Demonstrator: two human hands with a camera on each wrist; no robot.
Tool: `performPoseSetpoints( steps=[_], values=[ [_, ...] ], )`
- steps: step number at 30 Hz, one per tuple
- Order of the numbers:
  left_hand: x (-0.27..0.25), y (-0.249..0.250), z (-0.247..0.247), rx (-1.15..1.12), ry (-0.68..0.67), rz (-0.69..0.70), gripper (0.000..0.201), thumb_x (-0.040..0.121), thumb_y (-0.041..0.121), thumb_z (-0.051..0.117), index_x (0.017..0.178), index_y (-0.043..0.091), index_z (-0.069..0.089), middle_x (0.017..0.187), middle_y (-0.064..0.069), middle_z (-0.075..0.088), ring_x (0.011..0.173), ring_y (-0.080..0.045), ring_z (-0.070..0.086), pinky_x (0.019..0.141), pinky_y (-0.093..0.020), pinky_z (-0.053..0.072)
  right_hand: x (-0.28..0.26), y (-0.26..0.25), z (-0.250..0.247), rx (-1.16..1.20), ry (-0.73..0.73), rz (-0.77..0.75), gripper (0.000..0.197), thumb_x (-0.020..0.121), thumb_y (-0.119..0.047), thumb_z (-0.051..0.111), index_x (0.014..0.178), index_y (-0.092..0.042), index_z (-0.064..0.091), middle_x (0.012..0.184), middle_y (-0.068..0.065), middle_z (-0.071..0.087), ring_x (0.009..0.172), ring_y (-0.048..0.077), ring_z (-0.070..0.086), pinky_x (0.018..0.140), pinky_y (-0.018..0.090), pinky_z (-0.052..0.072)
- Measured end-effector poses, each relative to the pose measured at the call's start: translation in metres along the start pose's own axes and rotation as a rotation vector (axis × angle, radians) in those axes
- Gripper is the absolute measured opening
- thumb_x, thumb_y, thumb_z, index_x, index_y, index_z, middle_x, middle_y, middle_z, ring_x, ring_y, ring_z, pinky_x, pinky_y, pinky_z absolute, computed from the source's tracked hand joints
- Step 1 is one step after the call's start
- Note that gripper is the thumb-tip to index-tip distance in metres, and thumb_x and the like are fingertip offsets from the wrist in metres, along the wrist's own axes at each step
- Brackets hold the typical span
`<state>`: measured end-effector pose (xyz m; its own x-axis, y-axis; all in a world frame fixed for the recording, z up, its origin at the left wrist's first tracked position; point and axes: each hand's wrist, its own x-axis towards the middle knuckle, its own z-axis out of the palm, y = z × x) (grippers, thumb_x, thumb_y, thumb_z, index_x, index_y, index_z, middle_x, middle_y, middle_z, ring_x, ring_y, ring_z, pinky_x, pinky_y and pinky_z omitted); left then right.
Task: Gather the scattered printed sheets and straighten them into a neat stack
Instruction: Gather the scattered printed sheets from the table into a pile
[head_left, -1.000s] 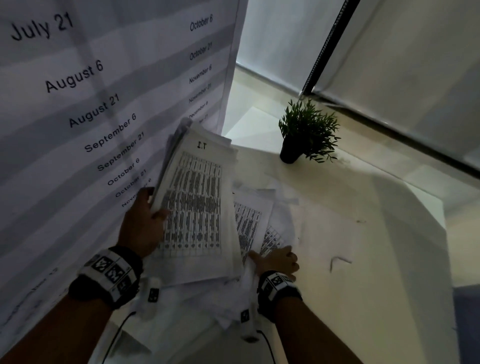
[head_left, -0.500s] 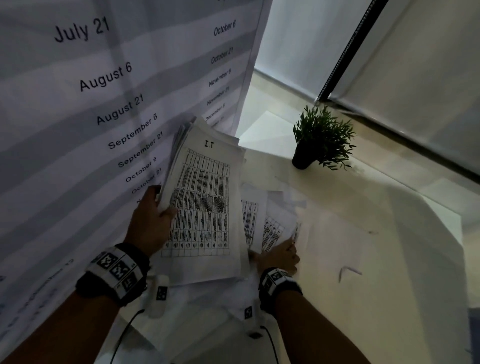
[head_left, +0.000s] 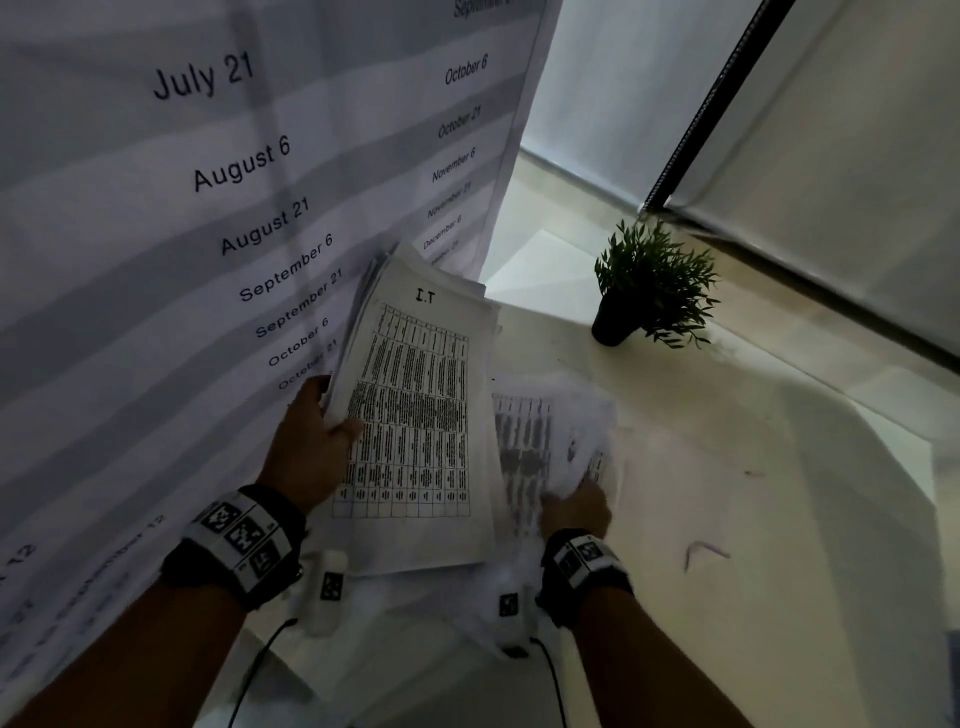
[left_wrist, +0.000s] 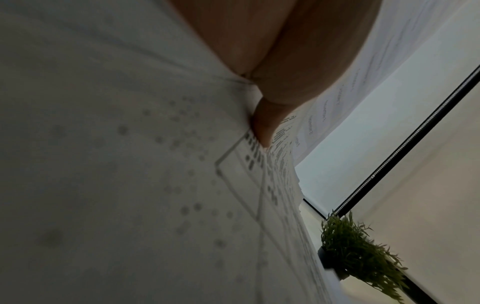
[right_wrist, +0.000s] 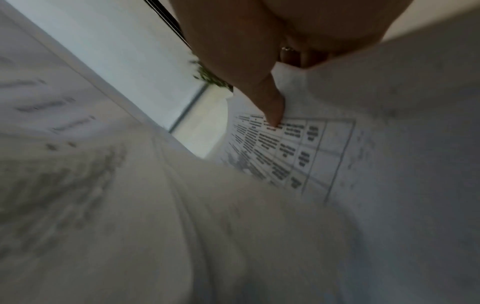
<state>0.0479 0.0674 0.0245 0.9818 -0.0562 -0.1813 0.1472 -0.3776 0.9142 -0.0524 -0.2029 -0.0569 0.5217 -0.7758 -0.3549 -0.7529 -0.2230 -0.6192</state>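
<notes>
Over the pale table (head_left: 779, 519), the left hand (head_left: 311, 447) grips a thick bundle (head_left: 415, 415) of printed sheets by its left edge, thumb (head_left: 348, 428) laid across the top page and the other fingers tucked behind. That top page carries a dense grid headed "I.T", and the bundle stands tilted, its far corners ragged (nothing squared up yet). Just beside it, the right hand (head_left: 574, 512) pinches loose sheets (head_left: 550, 441) lying on the table; the right wrist view shows its thumb (right_wrist: 270, 111) pressing down onto a printed grid while the fingers curl under the paper. These sheets are blurred and overlap in a fan. More white paper lies heaped beneath both wrists. Behind the bundle hangs a striped banner (head_left: 234, 166) listing dates. A potted plant (head_left: 649, 286) stands well apart at the table's far edge.
</notes>
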Motion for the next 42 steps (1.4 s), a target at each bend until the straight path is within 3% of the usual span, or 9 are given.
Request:
performPoseSetpoints(
  steps=[4,9,13,17,21,27,30,34,42],
  values=[
    [-0.001,-0.026,0.017,-0.044,-0.063,-0.058,0.029,0.091,0.012,0.059,0.118,0.022,0.055,0.109,-0.005,0.065,0.097,-0.028,0.063,0.083,-0.045,0.056,-0.002,-0.032,-0.078,-0.090,0.287,-0.312,0.014,0.086,-0.015,0.059,0.092,-0.005,0.067,0.093,0.022,0.070,0.084,0.036,0.065,0.066,0.032,0.046],
    [-0.005,-0.064,0.056,-0.054,-0.202,-0.280,0.022,0.091,0.015,0.062,0.113,0.017,0.057,0.106,-0.014,0.068,0.095,-0.035,0.066,0.083,-0.049,0.058,-0.004,-0.080,-0.171,-0.024,0.549,-0.609,0.032,0.083,-0.027,0.061,0.105,-0.005,0.072,0.096,0.020,0.073,0.088,0.033,0.068,0.075,0.030,0.047],
    [-0.005,-0.090,0.072,0.036,-0.264,-0.276,0.042,0.094,0.022,0.055,0.134,0.011,0.047,0.125,-0.008,0.060,0.109,-0.029,0.060,0.098,-0.041,0.050,-0.001,-0.083,-0.180,0.075,0.510,-0.600,0.024,0.082,-0.018,0.067,0.100,-0.004,0.073,0.090,0.019,0.073,0.081,0.024,0.066,0.074,0.027,0.046],
    [-0.003,-0.096,0.071,0.118,-0.262,-0.275,0.043,0.094,0.020,0.056,0.131,0.001,0.048,0.124,-0.016,0.060,0.109,-0.032,0.059,0.100,-0.044,0.048,-0.013,-0.088,-0.162,0.190,0.392,-0.618,0.020,0.082,-0.010,0.070,0.100,-0.001,0.073,0.084,0.014,0.072,0.075,0.020,0.064,0.064,0.016,0.046],
    [0.001,-0.096,0.069,0.139,-0.282,-0.283,0.044,0.093,0.016,0.058,0.133,0.002,0.047,0.122,-0.012,0.059,0.110,-0.030,0.057,0.095,-0.035,0.047,-0.027,-0.121,-0.170,0.290,0.326,-0.646,0.018,0.079,-0.010,0.072,0.097,-0.012,0.074,0.075,0.001,0.067,0.055,-0.006,0.056,0.057,0.004,0.045],
    [0.005,-0.111,0.070,0.117,-0.317,-0.322,0.043,0.092,0.030,0.057,0.130,0.009,0.052,0.125,-0.013,0.059,0.112,-0.030,0.056,0.097,-0.036,0.046,-0.004,-0.116,-0.157,0.195,0.251,-0.534,0.012,0.078,-0.016,0.073,0.087,-0.009,0.075,0.071,0.007,0.068,0.068,0.011,0.058,0.062,0.022,0.041],
    [0.001,-0.098,0.071,-0.008,-0.291,-0.337,0.023,0.091,0.033,0.054,0.102,0.016,0.065,0.099,-0.007,0.066,0.097,-0.026,0.061,0.085,-0.032,0.051,0.020,-0.064,-0.113,0.006,0.126,-0.410,0.010,0.079,-0.016,0.073,0.076,-0.006,0.073,0.068,0.015,0.067,0.070,0.017,0.061,0.058,0.029,0.040],
    [0.002,-0.092,0.073,-0.059,-0.207,-0.415,0.057,0.095,0.042,0.049,0.141,0.008,0.041,0.134,-0.011,0.054,0.118,-0.029,0.054,0.102,-0.039,0.044,0.034,0.001,-0.071,-0.105,-0.005,-0.227,0.019,0.080,-0.014,0.068,0.062,-0.014,0.063,0.061,0.014,0.061,0.059,0.023,0.056,0.060,0.033,0.044],
    [-0.012,-0.087,0.078,0.142,-0.159,-0.282,0.056,0.087,0.015,0.067,0.135,0.008,0.040,0.127,-0.014,0.057,0.102,-0.023,0.055,0.091,-0.028,0.043,0.022,-0.010,-0.098,0.027,0.101,-0.299,0.017,0.088,-0.017,0.060,0.074,-0.008,0.061,0.066,0.011,0.057,0.061,0.023,0.051,0.061,0.033,0.039]
  ],
)
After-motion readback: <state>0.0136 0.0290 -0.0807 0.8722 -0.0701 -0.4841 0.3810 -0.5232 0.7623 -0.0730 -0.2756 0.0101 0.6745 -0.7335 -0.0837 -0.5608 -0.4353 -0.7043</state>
